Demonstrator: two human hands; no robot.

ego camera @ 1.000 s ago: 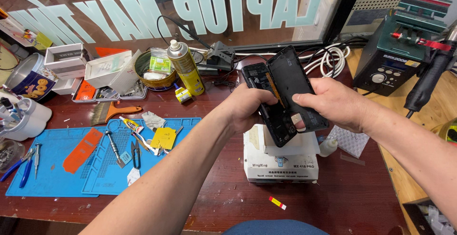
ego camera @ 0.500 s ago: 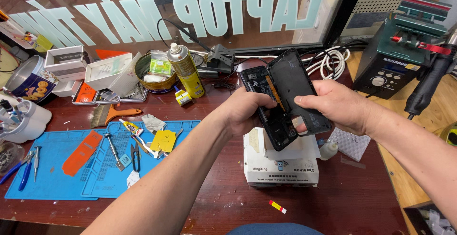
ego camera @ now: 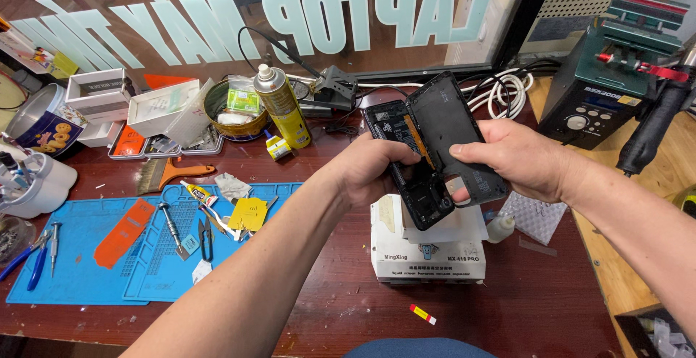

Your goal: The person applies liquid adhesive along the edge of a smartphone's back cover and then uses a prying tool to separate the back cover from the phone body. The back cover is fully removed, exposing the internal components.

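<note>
the left hand (ego camera: 373,173) grips the opened phone (ego camera: 406,169) while the right hand (ego camera: 518,158) pinches its back cover (ego camera: 453,133), hinged toward 1 o'clock. best to lift slowly, above the white box (ego camera: 428,256).

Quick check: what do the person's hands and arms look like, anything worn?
Both bare: left hand and right hand have no gloves, and no rings or watch show. Both forearms are uncovered as far as the frame edge, with no sleeve, strap or cable on either.

A dark red-brown wooden worktop (ego camera: 333,307) stands against a lettered glass window (ego camera: 217,24). A lighter wooden surface (ego camera: 674,177) adjoins on the right, perhaps a second bench.
</note>
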